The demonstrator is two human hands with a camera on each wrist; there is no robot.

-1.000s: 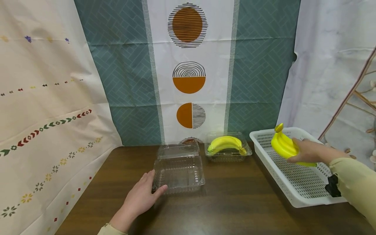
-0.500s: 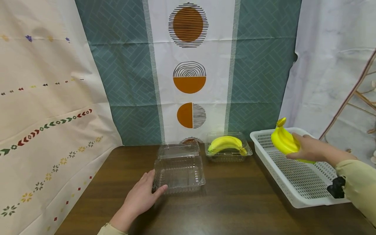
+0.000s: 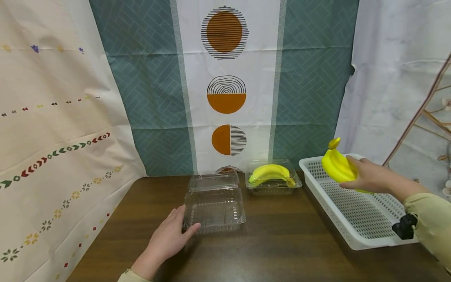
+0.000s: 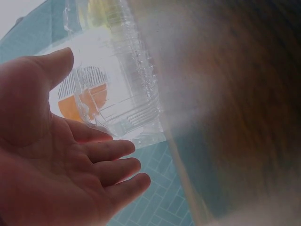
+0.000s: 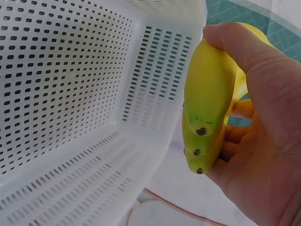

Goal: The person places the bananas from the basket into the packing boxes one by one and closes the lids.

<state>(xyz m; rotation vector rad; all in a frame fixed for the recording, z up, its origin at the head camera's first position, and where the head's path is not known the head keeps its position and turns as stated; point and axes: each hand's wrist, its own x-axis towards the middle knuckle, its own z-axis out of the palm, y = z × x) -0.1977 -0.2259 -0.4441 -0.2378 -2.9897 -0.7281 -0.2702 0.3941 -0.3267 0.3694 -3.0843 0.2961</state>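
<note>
A yellow bunch of bananas (image 3: 336, 164) with green tips is gripped in my right hand (image 3: 370, 175), above the white perforated basket (image 3: 338, 224). In the right wrist view the thumb lies over one side of the bananas (image 5: 209, 89) and the fingers curl round the other. My left hand (image 3: 169, 234) rests at the left edge of an open clear plastic clamshell box (image 3: 215, 207), its lid leaning back behind it. The left wrist view has those fingers relaxed beside the clear box (image 4: 117, 89), with no object in the palm.
Another clear clamshell box (image 3: 275, 191), with a bunch of bananas (image 3: 269, 173) inside, stands at the back of the brown wooden table (image 3: 267, 250). A patterned curtain (image 3: 229, 117) hangs behind the table, and a cream cloth (image 3: 70, 156) borders it on the left.
My right hand has lifted the bananas slightly and shifted a little toward the back left over the basket. The left hand and the open box have stayed in place.
</note>
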